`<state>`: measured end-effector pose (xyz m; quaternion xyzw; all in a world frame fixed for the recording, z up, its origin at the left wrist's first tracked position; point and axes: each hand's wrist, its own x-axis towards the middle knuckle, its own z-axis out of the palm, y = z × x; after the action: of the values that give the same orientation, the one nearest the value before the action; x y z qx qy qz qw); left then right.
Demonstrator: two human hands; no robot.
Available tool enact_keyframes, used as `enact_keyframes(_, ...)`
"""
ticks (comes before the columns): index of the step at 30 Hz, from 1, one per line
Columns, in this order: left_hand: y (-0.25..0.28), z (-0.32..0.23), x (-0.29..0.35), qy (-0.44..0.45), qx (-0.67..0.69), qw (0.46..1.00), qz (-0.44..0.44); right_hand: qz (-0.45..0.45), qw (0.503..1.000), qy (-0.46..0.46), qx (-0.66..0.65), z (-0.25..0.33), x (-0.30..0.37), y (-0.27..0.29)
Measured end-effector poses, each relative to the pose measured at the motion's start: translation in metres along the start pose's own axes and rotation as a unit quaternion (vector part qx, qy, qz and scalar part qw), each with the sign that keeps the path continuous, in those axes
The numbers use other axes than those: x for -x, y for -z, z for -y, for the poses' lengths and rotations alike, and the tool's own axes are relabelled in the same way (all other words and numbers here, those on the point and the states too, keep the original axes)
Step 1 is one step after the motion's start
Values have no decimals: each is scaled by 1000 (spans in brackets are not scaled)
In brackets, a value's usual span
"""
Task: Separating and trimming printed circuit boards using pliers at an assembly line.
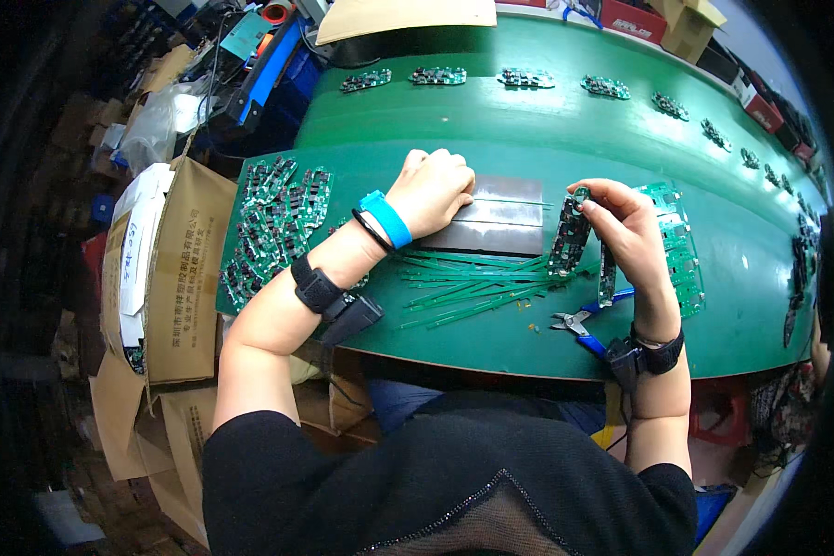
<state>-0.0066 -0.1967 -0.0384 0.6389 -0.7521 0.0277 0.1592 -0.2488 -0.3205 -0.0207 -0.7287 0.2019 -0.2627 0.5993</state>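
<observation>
My right hand (628, 227) pinches a populated green circuit board (570, 236) upright between thumb and fingers. A second narrow board (607, 278) hangs below the same hand, seen almost edge-on. My left hand (433, 193) is closed, its fingertips at the left part of a dark metal plate (491, 239). A thin green strip (514, 202) runs across the plate from near those fingertips; whatever is inside the fingers is hidden. Loose green strips (473, 283) lie in a heap in front of the plate. Blue-handled cutting pliers (579, 324) rest near my right wrist.
Many populated boards (278, 213) are piled on the left of the green table (491, 347). Flat green board panels (681, 246) lie right of my right hand. Spaced boards (526, 78) line the green surface behind. An open cardboard box (190, 269) stands at the left.
</observation>
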Motion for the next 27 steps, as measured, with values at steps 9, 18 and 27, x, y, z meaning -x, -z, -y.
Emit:
enact_keyframes(9, 4, -43, 2, 2, 30, 999, 34, -7, 999, 35, -19, 10, 4, 4)
enact_keyframes(18, -28, -109, -13, 195, 772, 603, -41, -32, 998, 32, 34, -9, 6, -26)
enact_keyframes(27, 68, 9, 79, 365, 531, 748, -156, 59, 993, 35, 100, 12, 5, -26)
